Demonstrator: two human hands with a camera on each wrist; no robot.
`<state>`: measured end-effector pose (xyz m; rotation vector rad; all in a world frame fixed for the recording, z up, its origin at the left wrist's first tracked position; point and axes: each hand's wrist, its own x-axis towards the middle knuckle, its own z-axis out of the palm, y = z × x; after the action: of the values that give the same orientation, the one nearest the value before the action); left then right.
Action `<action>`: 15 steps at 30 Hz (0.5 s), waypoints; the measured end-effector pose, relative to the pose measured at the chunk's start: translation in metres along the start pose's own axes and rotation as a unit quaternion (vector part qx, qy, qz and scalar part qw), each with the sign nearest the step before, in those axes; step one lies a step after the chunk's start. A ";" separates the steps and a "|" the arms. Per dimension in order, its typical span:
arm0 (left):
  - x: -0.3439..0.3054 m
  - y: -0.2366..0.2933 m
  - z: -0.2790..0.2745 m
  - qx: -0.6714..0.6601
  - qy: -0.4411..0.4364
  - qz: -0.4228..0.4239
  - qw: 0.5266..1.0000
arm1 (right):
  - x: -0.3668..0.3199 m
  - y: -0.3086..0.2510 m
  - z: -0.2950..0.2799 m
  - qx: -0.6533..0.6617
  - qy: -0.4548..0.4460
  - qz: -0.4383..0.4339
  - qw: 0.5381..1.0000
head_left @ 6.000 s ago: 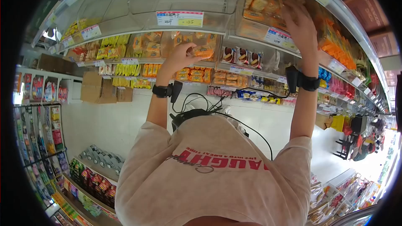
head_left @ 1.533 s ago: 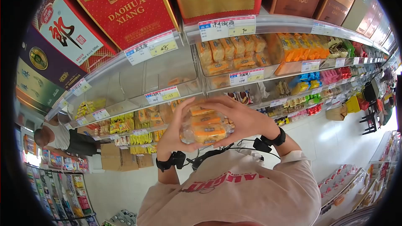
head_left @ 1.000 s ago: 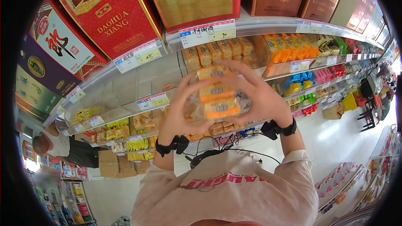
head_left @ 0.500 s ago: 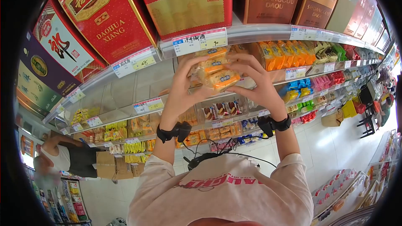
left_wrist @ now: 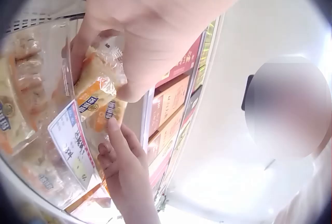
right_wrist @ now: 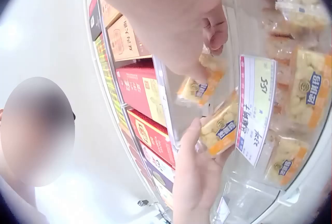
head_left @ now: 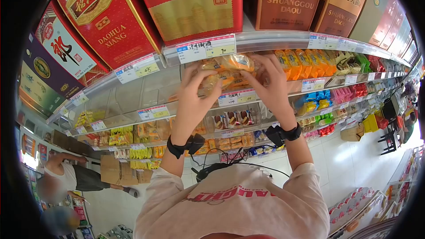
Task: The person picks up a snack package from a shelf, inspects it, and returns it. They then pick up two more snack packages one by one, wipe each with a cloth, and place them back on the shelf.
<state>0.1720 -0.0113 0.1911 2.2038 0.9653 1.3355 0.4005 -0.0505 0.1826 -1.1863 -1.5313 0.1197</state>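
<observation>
In the head view, my left hand (head_left: 197,97) grips an orange-and-clear wrapped snack packet (head_left: 210,82) between thumb and fingers. My right hand (head_left: 273,89) pinches another packet (head_left: 239,62) at the bin's right side. Both hands are inside the clear bin, behind its price tag (head_left: 237,98). The left wrist view has one packet (left_wrist: 92,95) under my left thumb, and my right hand's fingertips (left_wrist: 114,124) close by. From the right wrist, my left hand (right_wrist: 196,185) holds a packet (right_wrist: 220,126) beside the one (right_wrist: 199,86) at my right thumb. Palms hide parts of both.
Large boxed goods (head_left: 190,9) stand on the shelf above. Orange packets (head_left: 305,63) fill the bin to the right, and a few yellow ones (head_left: 86,118) lie at far left. Lower shelves hold more snacks (head_left: 232,118). Another person (head_left: 79,175) is at the left.
The stacked packets between my hands have gone down into the bin and lie less neatly together. My right hand has shifted slightly away from the left. The other person's leg now extends to the right.
</observation>
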 end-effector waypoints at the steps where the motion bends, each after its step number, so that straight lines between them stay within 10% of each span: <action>1: -0.001 0.000 0.003 -0.002 -0.003 -0.007 1.000 | 0.000 0.003 0.003 -0.003 -0.017 0.020 1.000; 10: 0.002 0.000 0.010 0.028 0.001 0.016 0.999 | 0.021 0.019 0.026 -0.119 0.081 -0.097 0.985; 15: -0.001 0.001 0.000 -0.035 -0.022 -0.018 0.999 | 0.014 0.020 0.009 -0.008 -0.112 -0.117 0.987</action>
<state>0.1715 -0.0124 0.1912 2.1448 0.9229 1.2801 0.4074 -0.0261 0.1760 -1.0232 -1.8609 0.0852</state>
